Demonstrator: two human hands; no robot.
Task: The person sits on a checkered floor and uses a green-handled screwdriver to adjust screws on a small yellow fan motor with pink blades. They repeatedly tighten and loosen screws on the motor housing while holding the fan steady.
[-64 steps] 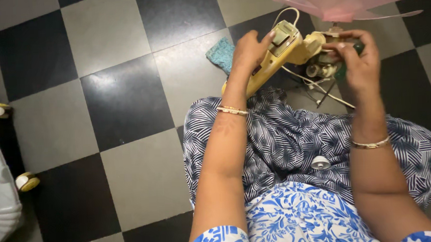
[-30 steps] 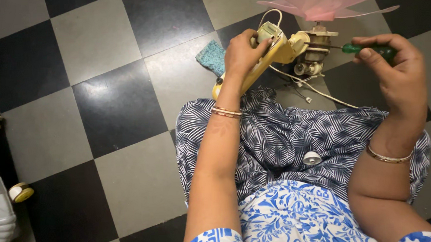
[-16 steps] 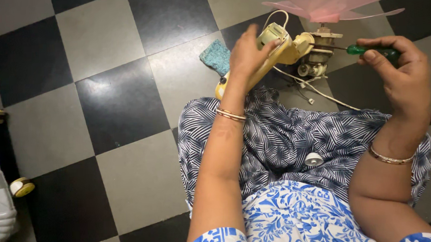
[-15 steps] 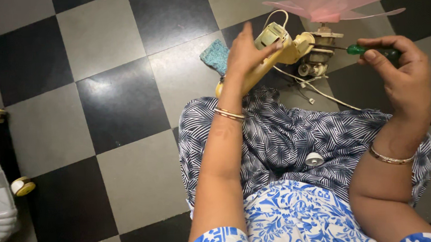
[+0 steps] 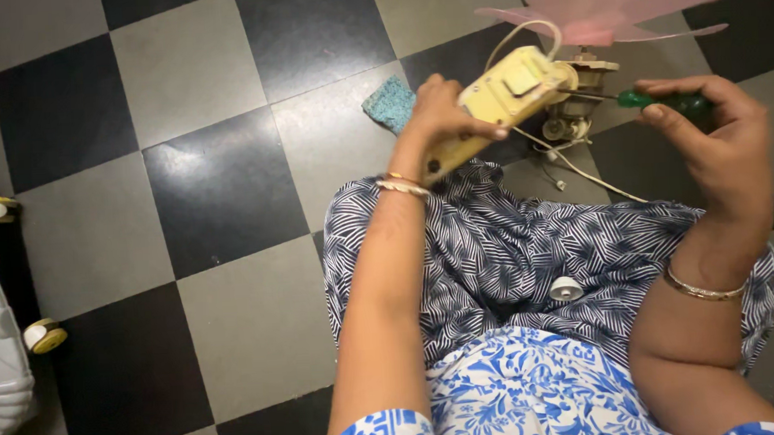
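While left hand (image 5: 439,118) clamps yellow fan body (image 5: 496,106) — right hand (image 5: 718,143) grips green screwdriver (image 5: 663,101) | tip seemingly at motor (image 5: 575,102).

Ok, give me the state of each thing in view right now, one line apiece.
Left hand: gripping the yellow fan housing, lifted off the floor.
Right hand: shut on the green screwdriver, tip at the motor.
Pink fan blades: mounted on the motor.
White cord: hanging loose.
White cap: resting on the lap.
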